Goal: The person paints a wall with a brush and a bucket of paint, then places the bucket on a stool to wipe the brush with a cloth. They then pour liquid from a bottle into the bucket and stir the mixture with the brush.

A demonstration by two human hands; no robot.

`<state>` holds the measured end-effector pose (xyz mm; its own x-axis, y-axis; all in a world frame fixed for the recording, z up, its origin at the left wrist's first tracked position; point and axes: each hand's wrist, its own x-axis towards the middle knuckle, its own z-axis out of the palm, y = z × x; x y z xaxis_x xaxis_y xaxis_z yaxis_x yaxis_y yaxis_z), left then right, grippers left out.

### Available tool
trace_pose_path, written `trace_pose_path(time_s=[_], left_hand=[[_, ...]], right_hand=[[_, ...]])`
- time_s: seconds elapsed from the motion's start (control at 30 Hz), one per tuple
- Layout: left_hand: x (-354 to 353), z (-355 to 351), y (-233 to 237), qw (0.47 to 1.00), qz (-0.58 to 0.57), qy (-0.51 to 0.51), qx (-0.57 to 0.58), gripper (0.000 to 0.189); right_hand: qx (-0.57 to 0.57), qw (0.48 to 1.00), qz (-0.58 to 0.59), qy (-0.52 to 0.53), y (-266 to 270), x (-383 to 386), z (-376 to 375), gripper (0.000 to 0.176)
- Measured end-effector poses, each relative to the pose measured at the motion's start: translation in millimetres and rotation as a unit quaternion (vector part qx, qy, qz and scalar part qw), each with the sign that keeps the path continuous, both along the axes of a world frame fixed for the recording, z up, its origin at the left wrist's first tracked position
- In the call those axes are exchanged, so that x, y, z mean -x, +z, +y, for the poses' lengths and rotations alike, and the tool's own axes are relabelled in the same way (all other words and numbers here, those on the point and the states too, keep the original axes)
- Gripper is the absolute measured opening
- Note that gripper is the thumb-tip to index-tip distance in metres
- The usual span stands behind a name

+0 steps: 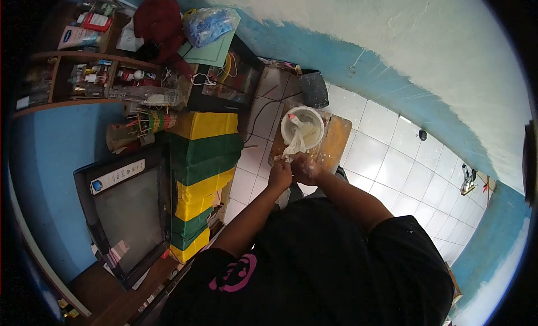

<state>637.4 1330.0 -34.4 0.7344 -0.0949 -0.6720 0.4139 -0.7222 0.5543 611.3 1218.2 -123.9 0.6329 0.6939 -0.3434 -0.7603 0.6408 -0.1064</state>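
My left hand (282,173) is closed, its fingers pinched at the lower end of a limp white bag-like piece (300,136) with a red spot near its top. This piece lies over the near rim and inside of a round white tub (321,130), which has pale material in it. Right beside the left hand, my right hand (305,168) has its fingers curled closed near the same end; what it holds is hidden. White smears show on the hands. Under the tub is a wooden board or low stool (338,136) spotted with white.
White floor tiles (384,152) extend to the right, below a blue and white wall (386,74). A dark block-like object (314,89) stands beyond the tub. On the left are a yellow and green covered stack (207,149), a dark-framed screen (129,214) and shelves (61,104) with bottles.
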Motion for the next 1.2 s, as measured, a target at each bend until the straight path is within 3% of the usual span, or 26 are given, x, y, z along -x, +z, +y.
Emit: trace_pose_path(time_s=[0.1,0.2,0.27,0.3,0.37,0.4,0.47,0.5,0.6,0.7,0.8,0.87,0.9,1.0,1.2], left_hand=[[-9,-3,9,0.998,0.051,0.03,0.029,0.047],[1,9,-41,0.997,-0.065,0.051,0.011,0.048],[3,8,-56,0.968,0.039,0.205,0.137,0.046],[2,8,-57,0.935,0.09,0.28,0.197,0.045],[-4,6,-32,0.895,0.202,0.333,0.218,0.044],[-6,5,-23,0.869,0.258,0.357,0.227,0.043],[-4,7,-30,0.861,0.256,0.368,0.24,0.042],[-6,5,-29,0.857,0.256,0.372,0.248,0.041],[-13,2,-22,0.881,0.256,0.335,0.215,0.04],[-11,17,-60,0.946,0.129,0.249,0.164,0.048],[-18,19,-56,0.991,0.099,0.09,0.002,0.051],[-16,17,-49,0.999,-0.014,0.005,-0.044,0.052],[-16,14,-43,0.995,-0.07,-0.038,-0.064,0.052],[-20,7,-21,0.997,-0.052,-0.012,-0.063,0.051],[-15,19,-30,0.989,-0.098,-0.082,-0.079,0.051]], right_hand=[[0.074,0.997,0.035,-0.008,26,-7,8,0.05],[0.098,0.992,0.075,-0.002,24,-11,17,0.051],[0.112,0.991,0.076,-0.004,14,-11,25,0.051],[0.106,0.992,0.06,0.025,13,-11,22,0.049],[0.093,0.992,0.026,0.082,13,-15,11,0.047],[0.139,0.986,-0.06,0.07,15,-15,8,0.046],[0.231,0.945,-0.227,0.042,19,-13,3,0.043],[0.232,0.954,-0.185,0.045,21,-13,4,0.042],[0.21,0.975,-0.071,0.025,16,-14,16,0.039],[0.158,0.986,0.041,-0.047,-1,-11,33,0.038],[0.129,0.974,0.155,-0.101,16,-23,40,0.029],[0.088,0.968,0.192,-0.137,20,-27,41,0.024],[0.095,0.969,0.18,-0.139,19,-28,40,0.022],[0.102,0.974,0.148,-0.138,21,-31,35,0.018],[0.046,0.978,0.15,-0.141,21,-33,36,0.017]])
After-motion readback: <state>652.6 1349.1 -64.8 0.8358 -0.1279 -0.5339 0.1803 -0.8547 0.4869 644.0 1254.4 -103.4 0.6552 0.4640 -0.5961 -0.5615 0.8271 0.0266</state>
